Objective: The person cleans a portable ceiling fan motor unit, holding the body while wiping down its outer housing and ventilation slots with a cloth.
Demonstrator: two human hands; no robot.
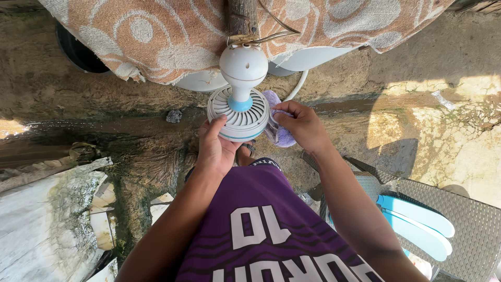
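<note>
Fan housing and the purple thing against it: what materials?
Fan housing: looks like moulded plastic, white, smooth with a slight sheen, slotted vents, light blue collar. Purple cloth: soft fabric, probably microfibre or fleece; it bunches and folds under the right hand.

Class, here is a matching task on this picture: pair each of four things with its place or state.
Things:
1. left hand
2. right hand
3. fan blades
4. patterned cloth

Places or states:
A. lying light blue on the woven chair
B. draped overhead, orange and white
C. gripping the white fan motor housing from below
D. pressing a purple rag against the housing's side

Pairs: 1-C, 2-D, 3-A, 4-B
</note>
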